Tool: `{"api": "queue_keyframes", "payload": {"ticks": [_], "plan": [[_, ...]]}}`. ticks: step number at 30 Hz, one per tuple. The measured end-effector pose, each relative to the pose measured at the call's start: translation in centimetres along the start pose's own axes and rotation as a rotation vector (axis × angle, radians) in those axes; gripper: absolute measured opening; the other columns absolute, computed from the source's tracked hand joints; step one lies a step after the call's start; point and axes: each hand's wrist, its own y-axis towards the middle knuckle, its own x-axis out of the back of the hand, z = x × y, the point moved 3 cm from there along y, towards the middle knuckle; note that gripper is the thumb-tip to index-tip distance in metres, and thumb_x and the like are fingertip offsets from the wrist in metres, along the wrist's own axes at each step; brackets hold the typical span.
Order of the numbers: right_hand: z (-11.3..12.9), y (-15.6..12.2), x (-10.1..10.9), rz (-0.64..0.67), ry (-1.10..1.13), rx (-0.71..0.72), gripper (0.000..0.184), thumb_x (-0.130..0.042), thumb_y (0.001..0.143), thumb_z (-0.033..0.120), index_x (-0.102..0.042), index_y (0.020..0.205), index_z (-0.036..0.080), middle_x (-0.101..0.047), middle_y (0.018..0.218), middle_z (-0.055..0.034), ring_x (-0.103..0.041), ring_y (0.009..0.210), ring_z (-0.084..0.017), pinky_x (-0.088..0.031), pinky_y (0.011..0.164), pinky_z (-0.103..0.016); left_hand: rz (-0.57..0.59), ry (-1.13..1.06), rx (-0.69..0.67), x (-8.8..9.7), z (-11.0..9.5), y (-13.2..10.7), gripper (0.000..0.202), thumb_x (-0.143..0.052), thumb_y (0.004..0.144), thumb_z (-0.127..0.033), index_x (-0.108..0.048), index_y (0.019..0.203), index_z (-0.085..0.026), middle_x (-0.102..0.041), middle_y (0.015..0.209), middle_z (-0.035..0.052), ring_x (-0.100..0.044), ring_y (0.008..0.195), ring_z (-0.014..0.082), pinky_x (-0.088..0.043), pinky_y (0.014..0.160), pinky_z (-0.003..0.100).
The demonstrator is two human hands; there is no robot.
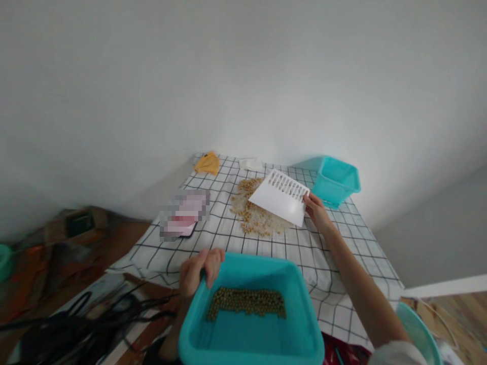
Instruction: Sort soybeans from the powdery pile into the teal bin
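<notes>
While my left hand [198, 272] clasps the rim of the basin [266, 261], my right hand [316, 212] has its grip pinched on the slotted card [279, 198] at its right edge, the card stretching leftward over the grain pile [251, 219] on the tabletop [342, 253].

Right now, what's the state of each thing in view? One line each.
near basin, gripped at its rim by the left hand
green beans, in a band inside the near basin
white slotted board, held at its edge by the right hand, over the grain pile
grain pile, loose on the checked cloth
far basin, upright, untouched
orange cloth, crumpled
</notes>
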Motion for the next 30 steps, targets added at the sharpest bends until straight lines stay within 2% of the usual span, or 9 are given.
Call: {"api": "queue_keyframes", "payload": {"ticks": [3,7,12,20,30], "plan": [[-0.5,-0.5,-0.7,0.044,0.027,-0.032,0.038,-0.068,0.076,0.059,-0.055,0.075,0.023,-0.068,0.088,-0.0054,-0.061,0.084,-0.023,-0.047,0.071,-0.033,-0.017,0.018,0.018,0.2,0.2,0.1,0.069,-0.03,0.102,-0.036,-0.041,0.036,-0.021,-0.041,0.03,0.0001,-0.039,0.035,0.0141,-0.036,0.062,0.039],[-0.6,-1.1,-1.8,0.11,-0.034,-0.044,0.036,-0.066,0.078,0.056,-0.054,0.072,0.023,-0.065,0.08,-0.003,-0.059,0.079,-0.021,-0.044,0.069,-0.031,-0.089,-0.013,0.028,0.3,0.6,0.2,0.068,-0.03,0.102,-0.037,-0.04,0.036,-0.022,-0.038,0.028,-0.0009,-0.033,0.034,0.0136,-0.034,0.058,0.038],[0.2,-1.5,-2.9,0.19,-0.11,-0.021,0.033,-0.064,0.082,0.052,-0.056,0.07,0.022,-0.058,0.075,-0.0008,-0.052,0.074,-0.019,-0.041,0.068,-0.03,-0.028,-0.014,0.029,0.3,0.6,0.3,0.068,-0.029,0.103,-0.036,-0.039,0.037,-0.02,-0.038,0.028,-0.001,-0.034,0.034,0.0127,-0.034,0.058,0.037],[0.6,-1.6,-2.7,0.159,-0.105,0.001,0.033,-0.063,0.083,0.052,-0.057,0.071,0.022,-0.056,0.074,-0.0016,-0.05,0.073,-0.019,-0.039,0.067,-0.03,-0.081,-0.044,0.063,-0.3,0.3,0.5,0.066,-0.03,0.102,-0.029,-0.036,0.038,-0.02,-0.036,0.03,-0.0016,-0.033,0.036,0.0124,-0.033,0.059,0.036],[1.0,-1.7,-3.2,0.194,-0.185,0.038,0.032,-0.062,0.084,0.05,-0.057,0.071,0.022,-0.056,0.072,-0.0009,-0.05,0.072,-0.019,-0.039,0.067,-0.03,0.045,-0.008,0.145,0.4,0.8,-0.4,0.066,-0.028,0.103,-0.033,-0.049,0.041,-0.021,-0.045,0.034,0.0004,-0.04,0.04,0.0153,-0.036,0.063,0.039]]}}
